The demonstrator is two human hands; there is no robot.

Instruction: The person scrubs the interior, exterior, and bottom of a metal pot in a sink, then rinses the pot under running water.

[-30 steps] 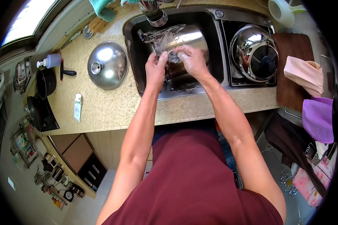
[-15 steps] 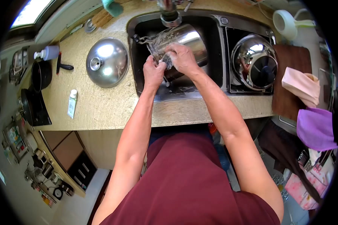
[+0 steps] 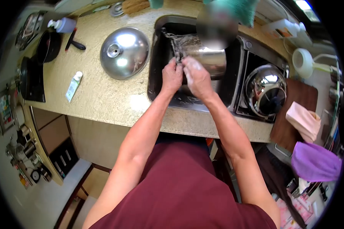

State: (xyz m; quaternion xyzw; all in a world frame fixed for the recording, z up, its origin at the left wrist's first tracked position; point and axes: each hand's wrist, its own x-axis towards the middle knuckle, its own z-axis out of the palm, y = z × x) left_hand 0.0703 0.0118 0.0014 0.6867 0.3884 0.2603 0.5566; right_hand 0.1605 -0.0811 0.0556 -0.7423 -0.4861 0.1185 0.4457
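Note:
A steel pot (image 3: 213,64) lies tilted on its side in the dark sink (image 3: 235,82), with suds around its left end. My left hand (image 3: 172,77) is closed at the pot's near rim. Beside it my right hand (image 3: 198,79), foamy and slightly blurred, has its fingers curled at the same rim. A grey scrubber showed at these fingers a moment earlier; now the fingers mostly hide it. On the counter left of the sink rests a domed metal lid (image 3: 128,57) with a round knob.
The blurred faucet (image 3: 218,28) hangs over the sink's back, near a teal cloth (image 3: 244,11). A shiny steel bowl (image 3: 262,82) sits in the right-hand section. Further right are a brown board (image 3: 300,95) and a pink cloth (image 3: 304,120). A tube (image 3: 73,87) lies on the left counter.
The view has shifted and turned, so the sink appears further right. My hands stay at the pot's rim, and the scrubber has become mostly hidden.

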